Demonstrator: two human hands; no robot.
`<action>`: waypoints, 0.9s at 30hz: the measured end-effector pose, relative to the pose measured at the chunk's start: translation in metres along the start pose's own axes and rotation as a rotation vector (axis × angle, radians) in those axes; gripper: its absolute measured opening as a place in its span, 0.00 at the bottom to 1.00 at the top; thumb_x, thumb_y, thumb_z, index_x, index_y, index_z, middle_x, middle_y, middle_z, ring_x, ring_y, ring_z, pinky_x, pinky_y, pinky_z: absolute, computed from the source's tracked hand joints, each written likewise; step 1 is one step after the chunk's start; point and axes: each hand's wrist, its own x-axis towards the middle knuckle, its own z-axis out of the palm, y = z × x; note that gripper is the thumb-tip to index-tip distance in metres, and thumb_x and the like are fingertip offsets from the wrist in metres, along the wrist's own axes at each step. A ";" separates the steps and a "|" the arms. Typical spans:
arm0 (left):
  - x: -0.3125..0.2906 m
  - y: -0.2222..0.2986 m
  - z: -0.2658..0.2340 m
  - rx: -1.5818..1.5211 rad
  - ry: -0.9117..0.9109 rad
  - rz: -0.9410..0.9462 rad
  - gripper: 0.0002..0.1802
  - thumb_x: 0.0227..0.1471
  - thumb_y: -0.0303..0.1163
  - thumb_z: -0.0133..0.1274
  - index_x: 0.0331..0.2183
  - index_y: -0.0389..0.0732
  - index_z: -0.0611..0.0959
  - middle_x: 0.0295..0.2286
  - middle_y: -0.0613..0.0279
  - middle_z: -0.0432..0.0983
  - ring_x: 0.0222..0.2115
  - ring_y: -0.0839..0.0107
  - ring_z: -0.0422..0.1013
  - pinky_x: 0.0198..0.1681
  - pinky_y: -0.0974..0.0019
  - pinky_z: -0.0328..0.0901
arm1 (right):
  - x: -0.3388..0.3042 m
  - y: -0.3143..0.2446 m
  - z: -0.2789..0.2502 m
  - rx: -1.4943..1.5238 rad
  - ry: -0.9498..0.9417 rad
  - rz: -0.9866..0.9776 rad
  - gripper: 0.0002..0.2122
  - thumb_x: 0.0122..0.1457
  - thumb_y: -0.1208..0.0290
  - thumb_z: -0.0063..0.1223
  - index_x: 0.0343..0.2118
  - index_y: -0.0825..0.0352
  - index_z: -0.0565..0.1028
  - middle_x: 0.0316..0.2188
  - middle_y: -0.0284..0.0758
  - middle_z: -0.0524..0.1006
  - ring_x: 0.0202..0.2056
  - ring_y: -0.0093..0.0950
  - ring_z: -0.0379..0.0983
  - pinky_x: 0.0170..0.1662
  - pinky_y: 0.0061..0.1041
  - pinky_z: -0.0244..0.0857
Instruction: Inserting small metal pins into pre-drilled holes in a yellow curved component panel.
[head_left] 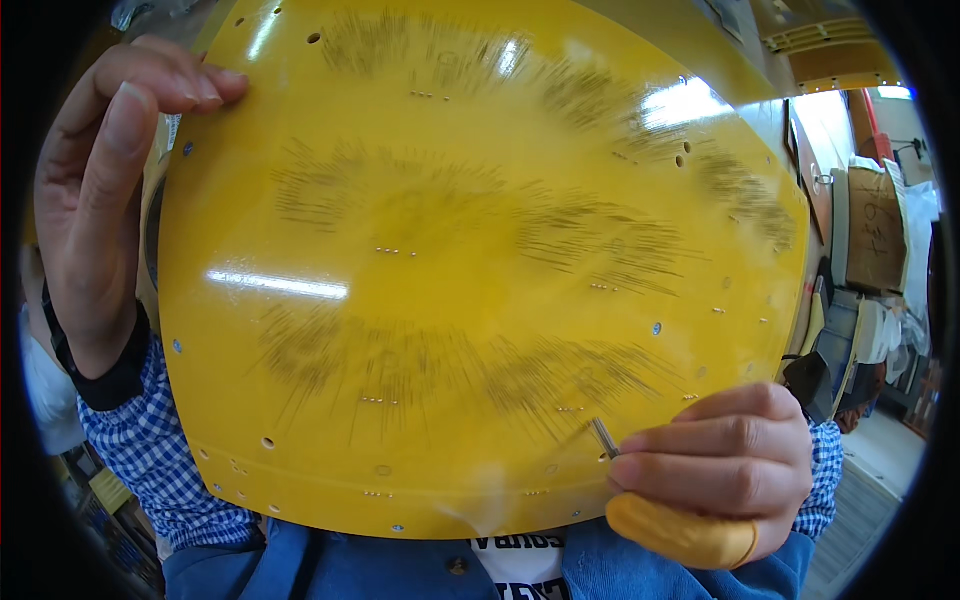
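A large glossy yellow panel [450, 290] fills the middle of the view, with patches of fine dark streaks and short rows of tiny coppery points. At its lower right my right hand [720, 465] is closed on a short silver metal piece [604, 437], held between thumb and fingers. The tip of that piece lies over the panel; whether it touches cannot be made out. A yellow finger cover [685, 530] sits on one of this hand's fingers. My left hand [110, 170] is raised by the panel's upper left edge, fingers bent and apart from the thumb, with nothing visible in it.
Small holes and screws dot the panel, among them a screw [657, 328] right of the middle. Beyond its right edge stand a cardboard box [875, 230] and piled items. Another yellow piece [825, 45] shows at the upper right. Bright reflections cross the panel.
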 end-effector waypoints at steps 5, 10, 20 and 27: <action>-0.004 0.013 -0.004 0.007 0.025 -0.020 0.13 0.59 0.38 0.42 0.31 0.40 0.75 0.31 0.60 0.69 0.40 0.70 0.69 0.59 0.57 0.50 | -0.002 -0.006 0.011 -0.191 0.118 -0.157 0.03 0.47 0.74 0.53 0.24 0.57 0.76 0.28 0.24 0.78 0.28 0.16 0.75 0.28 0.13 0.62; -0.003 0.005 -0.001 -0.018 0.022 -0.020 0.12 0.59 0.37 0.41 0.31 0.40 0.75 0.31 0.61 0.69 0.40 0.70 0.69 0.58 0.58 0.50 | -0.003 -0.004 0.014 -0.286 0.092 -0.174 0.04 0.48 0.72 0.51 0.24 0.55 0.76 0.29 0.21 0.78 0.28 0.14 0.73 0.28 0.14 0.56; -0.004 0.010 0.000 0.010 0.040 -0.013 0.12 0.59 0.37 0.41 0.31 0.40 0.75 0.31 0.61 0.69 0.41 0.70 0.69 0.57 0.60 0.52 | -0.005 -0.006 0.023 -0.462 0.154 -0.096 0.04 0.51 0.62 0.51 0.22 0.49 0.75 0.32 0.12 0.78 0.28 0.09 0.64 0.30 0.16 0.48; 0.000 0.008 0.001 -0.015 0.039 0.008 0.12 0.59 0.37 0.41 0.31 0.40 0.75 0.31 0.61 0.69 0.41 0.69 0.69 0.58 0.59 0.51 | 0.001 -0.001 0.018 -0.251 0.245 -0.106 0.01 0.46 0.65 0.55 0.21 0.50 0.77 0.28 0.15 0.78 0.24 0.11 0.62 0.29 0.18 0.45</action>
